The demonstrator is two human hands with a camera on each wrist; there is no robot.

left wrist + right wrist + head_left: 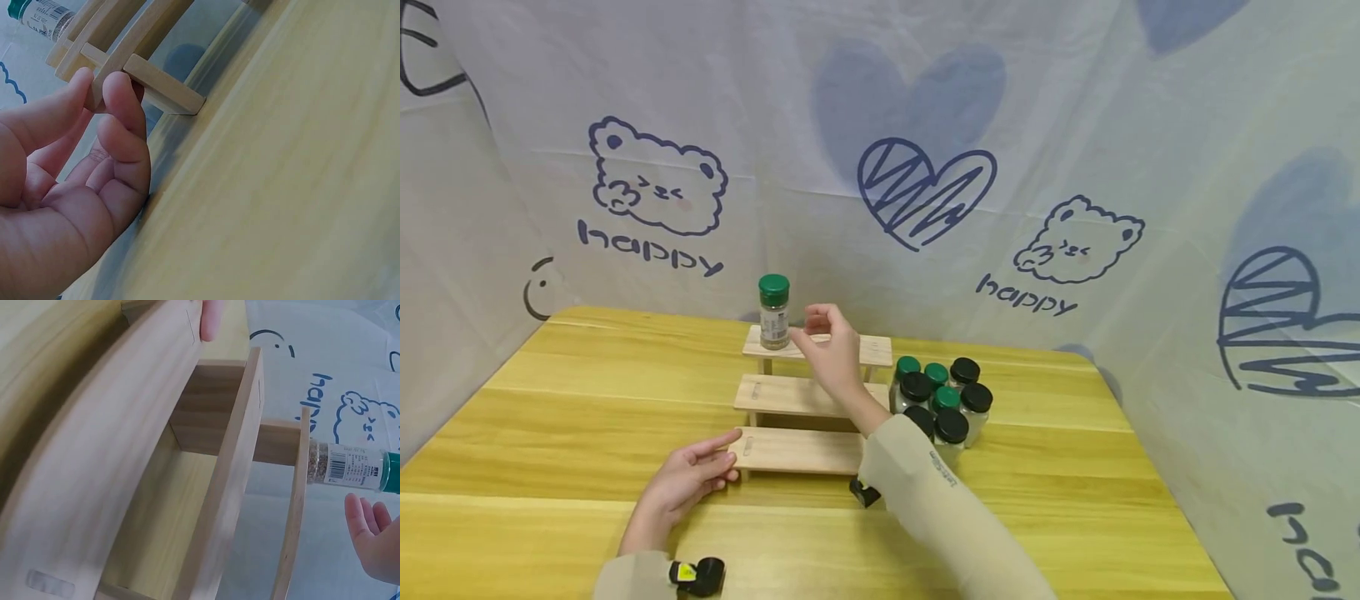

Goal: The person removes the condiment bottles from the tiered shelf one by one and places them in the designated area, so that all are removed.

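Observation:
A three-step wooden rack (801, 451) stands on the table, its lowest step towards me. On the left end of the top step stands a spice jar (774, 323) with a green lid, upright, with a printed label. My right hand (835, 354) is just right of this jar, fingers loosely bent and holding nothing; the right wrist view shows a gap between fingertips and jar. My left hand (81, 169) pinches the left end of the lowest step between thumb and fingers. Right of the rack, several jars (947, 399) with black or green lids stand close together, partly behind my right sleeve.
The wooden table (1052, 492) has its back edge close behind the rack. A pale cloth (790, 108) printed with hearts and bears hangs behind and at the sides. A black wrist camera (700, 575) sits at my left cuff.

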